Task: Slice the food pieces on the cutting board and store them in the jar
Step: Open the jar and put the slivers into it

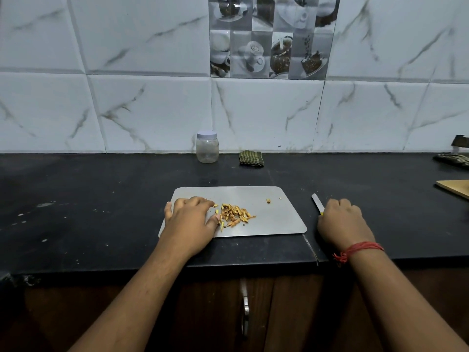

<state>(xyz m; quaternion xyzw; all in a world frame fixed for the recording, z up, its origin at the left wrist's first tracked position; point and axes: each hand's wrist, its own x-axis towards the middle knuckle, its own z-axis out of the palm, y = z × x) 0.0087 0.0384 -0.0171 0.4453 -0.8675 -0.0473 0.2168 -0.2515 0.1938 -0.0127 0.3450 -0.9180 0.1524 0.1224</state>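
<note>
My steel cutting board [274,219] lies with its long side running left to right along the black counter [101,212], near the front edge. The heap of yellow-brown food slivers [234,215] sits on the board's left half, stretching roughly left to right, with a couple of stray bits [268,200] farther right. My knife [317,204] lies off the board to its right, blade pointing away from me and slightly left, toward the wall.

The counter is dark stone, scuffed with pale specks, and behind it rises a white marbled tile wall [152,110] with a patch of coffee-picture tiles [271,36]. The clear plastic jar [207,147], white lid on, stands upright at the back against the wall, well apart from the board; a folded green cloth [251,158] lies just to its right.

My left hand [190,219] rests on the board's left end, fingers loosely spread, fingertips touching the heap. My right hand [341,222] is curled around the knife's handle on the counter, just right of the board; a red thread [355,250] circles that wrist
</note>
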